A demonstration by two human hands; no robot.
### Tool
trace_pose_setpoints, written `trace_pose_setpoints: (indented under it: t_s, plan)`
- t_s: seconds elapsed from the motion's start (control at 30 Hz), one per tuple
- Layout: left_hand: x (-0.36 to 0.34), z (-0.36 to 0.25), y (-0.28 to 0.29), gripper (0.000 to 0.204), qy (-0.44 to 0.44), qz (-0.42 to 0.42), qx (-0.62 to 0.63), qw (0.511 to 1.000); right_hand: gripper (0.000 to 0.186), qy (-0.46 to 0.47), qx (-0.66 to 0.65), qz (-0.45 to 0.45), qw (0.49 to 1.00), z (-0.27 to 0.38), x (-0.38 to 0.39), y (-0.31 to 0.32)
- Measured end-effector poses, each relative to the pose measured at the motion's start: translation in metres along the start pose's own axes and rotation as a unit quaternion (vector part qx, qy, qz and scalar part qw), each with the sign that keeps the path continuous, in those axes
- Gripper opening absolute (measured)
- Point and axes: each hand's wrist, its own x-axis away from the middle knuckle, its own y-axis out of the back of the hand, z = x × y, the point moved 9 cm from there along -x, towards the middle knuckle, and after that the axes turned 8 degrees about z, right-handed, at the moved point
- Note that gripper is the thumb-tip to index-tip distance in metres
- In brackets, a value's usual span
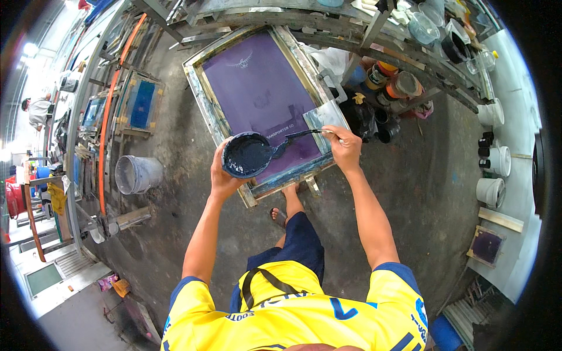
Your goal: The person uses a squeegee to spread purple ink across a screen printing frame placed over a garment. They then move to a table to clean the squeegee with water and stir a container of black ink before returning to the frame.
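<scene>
My left hand (220, 176) grips the side of a round tub of dark ink (246, 154), tilted over the near left part of a screen-printing frame (194, 79). My right hand (346, 147) is closed around the handle of a thin, ink-coated spatula (305, 133). Its dark end reaches left to the tub's rim, where thick ink hangs over the edge. Beneath both lies the frame's purple mesh (252, 76), with a pale bird-like motif at the far end and pale lettering near the tub. A translucent patch (328, 120) covers the mesh's right side.
A grey bucket (139, 174) stands on the concrete floor at left, near racks of frames and an orange pipe (120, 76). Ink cans (404, 85) sit under the metal bench at far right. White buckets (490, 192) line the right wall. Another person (40, 111) is at far left.
</scene>
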Motion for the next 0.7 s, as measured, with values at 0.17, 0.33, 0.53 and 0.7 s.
trace_pose_setpoints:
  t_s: [0.17, 0.33, 0.53, 0.7]
  plan:
    - [-0.010, 0.003, -0.003, 0.106, -0.012, 0.016, 0.013, 1.000, 0.015, 0.008, -0.008, -0.027, 1.000, 0.008, 0.001, 0.006]
    - [-0.015, -0.004, -0.010, 0.104, -0.019, 0.022, 0.036, 0.999, 0.014, -0.003, -0.044, -0.069, 0.997, 0.045, -0.005, 0.035]
    - [-0.026, -0.024, -0.013, 0.102, -0.049, 0.031, -0.014, 0.998, 0.018, 0.030, -0.082, -0.024, 0.996, 0.087, -0.018, 0.030]
    - [-0.028, -0.024, -0.017, 0.102, -0.035, 0.044, -0.023, 0.998, 0.029, 0.159, -0.015, 0.053, 0.986, 0.123, -0.022, 0.004]
